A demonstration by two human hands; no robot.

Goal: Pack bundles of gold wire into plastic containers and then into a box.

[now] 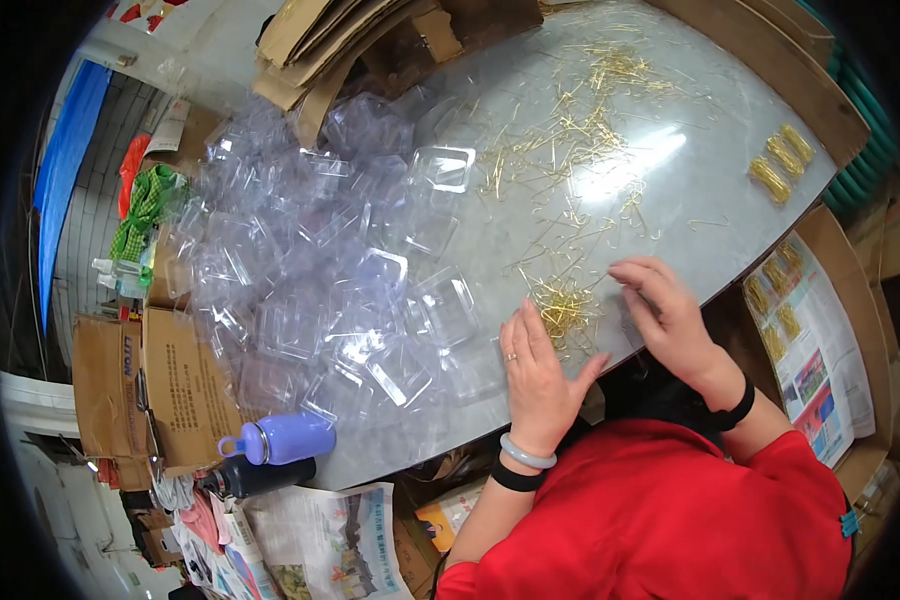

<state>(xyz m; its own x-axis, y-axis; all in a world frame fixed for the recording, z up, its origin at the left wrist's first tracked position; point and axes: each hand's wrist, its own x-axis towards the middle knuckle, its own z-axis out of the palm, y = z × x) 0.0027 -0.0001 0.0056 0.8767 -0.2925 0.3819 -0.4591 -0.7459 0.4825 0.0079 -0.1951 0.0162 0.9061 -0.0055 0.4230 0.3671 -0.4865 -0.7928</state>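
A small heap of gold wire hooks [570,308] lies near the table's front edge, between my hands. My left hand [540,375] rests along the heap's left side, fingers straight and together, thumb spread away, with a ring and a pale bangle. To the right of the heap, my right hand [670,322] hovers with fingers loosely bent and thumb apart; nothing shows in it. Farther back, many more loose gold hooks [585,135] lie scattered. Three neat bundles of gold hooks [770,182] sit by the table's right edge.
Clear plastic boxes [310,240] pile up over the table's left side. A purple bottle [300,438] and a dark bottle [270,478] lie at its front left corner. Cardboard [340,40] stands at the back. A newspaper-lined carton [860,350] on the right holds more hook bundles.
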